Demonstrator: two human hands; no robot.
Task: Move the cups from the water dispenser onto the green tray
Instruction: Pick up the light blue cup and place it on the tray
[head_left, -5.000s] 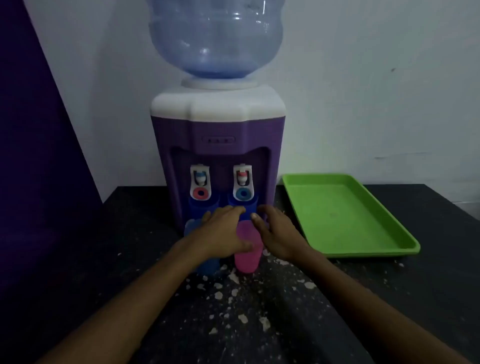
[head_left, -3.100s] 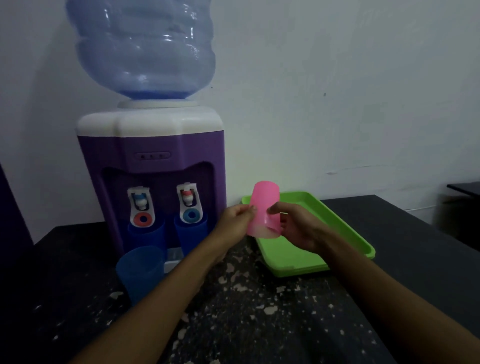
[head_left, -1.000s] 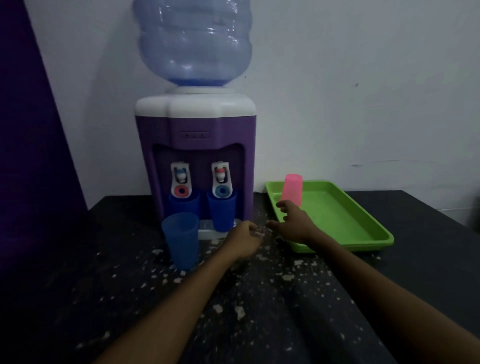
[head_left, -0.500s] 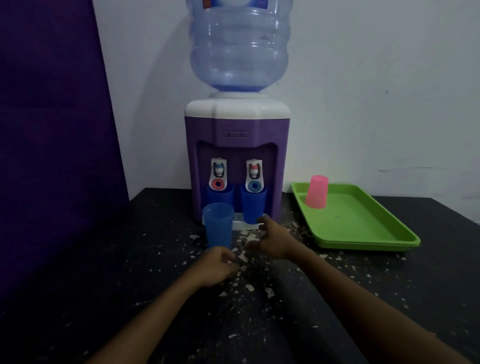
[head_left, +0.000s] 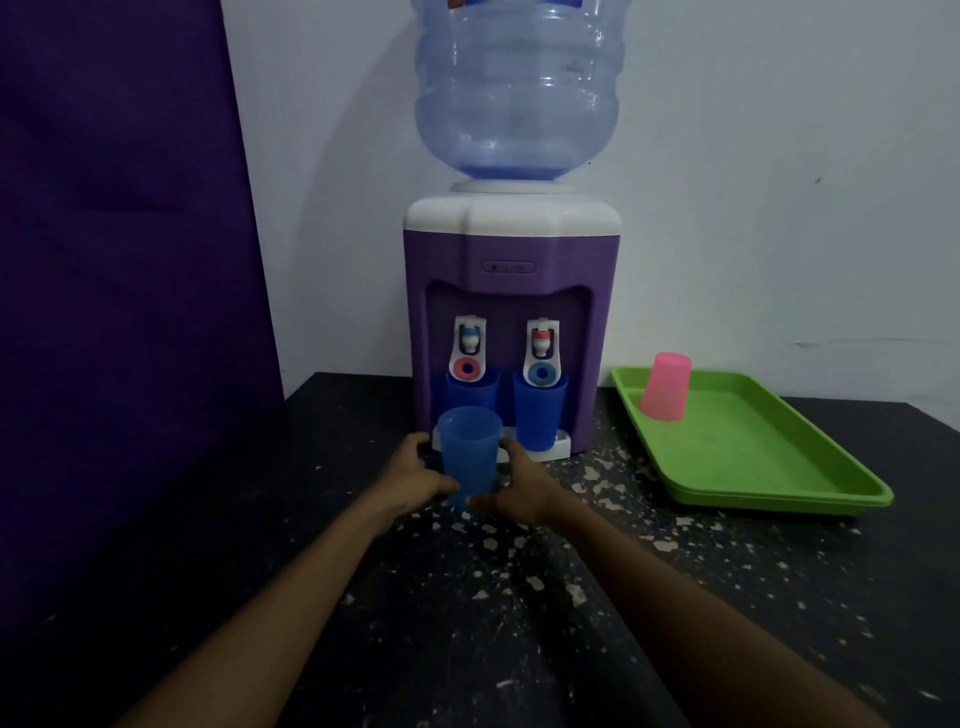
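Cupping the front blue cup (head_left: 469, 451) from both sides: left hand (head_left: 415, 475) and right hand (head_left: 519, 491) are wrapped round its lower half, fingers curled onto it, so both are gripping it. Cup stands upright, mouth up, long axis vertical, on the worktop (head_left: 519, 597) just in front of the water dispenser (head_left: 511, 322), w/ its base hidden behind the hands. Can't tell if it's lifted off yet.

Progress, as I'd judge it: one done, three to go. The pink cup (head_left: 666, 386) is already on the green tray (head_left: 779, 467), near the tray's back left corner, mouth down. Left: the cup in hand, plus two more blue cups, one under the left tap (head_left: 471, 392) and one under the right tap (head_left: 540, 415), both upright, mouths up. Tray sits toward the worktop's right edge, well apart from the dispenser.
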